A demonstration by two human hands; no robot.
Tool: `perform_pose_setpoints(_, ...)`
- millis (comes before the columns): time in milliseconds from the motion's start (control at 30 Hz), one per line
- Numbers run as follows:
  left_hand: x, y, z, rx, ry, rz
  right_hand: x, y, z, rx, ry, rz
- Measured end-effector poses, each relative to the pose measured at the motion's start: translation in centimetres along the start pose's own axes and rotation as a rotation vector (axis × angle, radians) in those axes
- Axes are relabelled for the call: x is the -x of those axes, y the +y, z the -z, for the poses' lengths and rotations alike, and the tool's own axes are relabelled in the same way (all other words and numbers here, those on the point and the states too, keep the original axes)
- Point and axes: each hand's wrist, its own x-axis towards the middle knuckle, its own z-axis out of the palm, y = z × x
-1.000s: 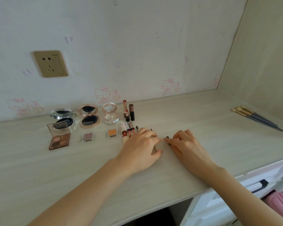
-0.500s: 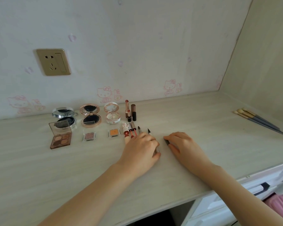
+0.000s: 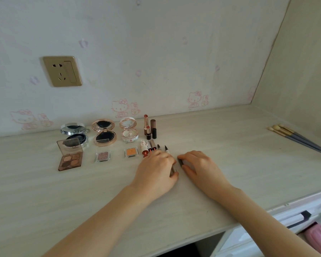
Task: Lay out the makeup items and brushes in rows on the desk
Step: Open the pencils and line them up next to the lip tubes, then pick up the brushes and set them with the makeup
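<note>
While beside the pens [image 3: 152, 145], left fingers [image 3: 167, 158] curled on liner pen [image 3: 166, 149], right fingers [image 3: 185, 156] pinching dark cap [image 3: 180, 162].

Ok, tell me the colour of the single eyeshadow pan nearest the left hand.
Orange, the single eyeshadow pan in a clear case, seen in the head view.

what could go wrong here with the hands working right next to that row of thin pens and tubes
1. The left hand lies over the near ends of the slim pens and lip tubes; a sideways nudge could roll them out of line.
2. The two upright lipsticks stand just behind that row; a knock might topple them.
3. The grey-handled brushes with pale bristles lie far to the right on the pale wooden desk, not yet in any row, and may be forgotten.
</note>
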Motion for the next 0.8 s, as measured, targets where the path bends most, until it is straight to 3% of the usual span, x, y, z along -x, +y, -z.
perform_pose_setpoints(800,-0.5,0.9,0.4,0.012,0.022,0.022,0.7,1.4,1.3,0.054,0.002,-0.044)
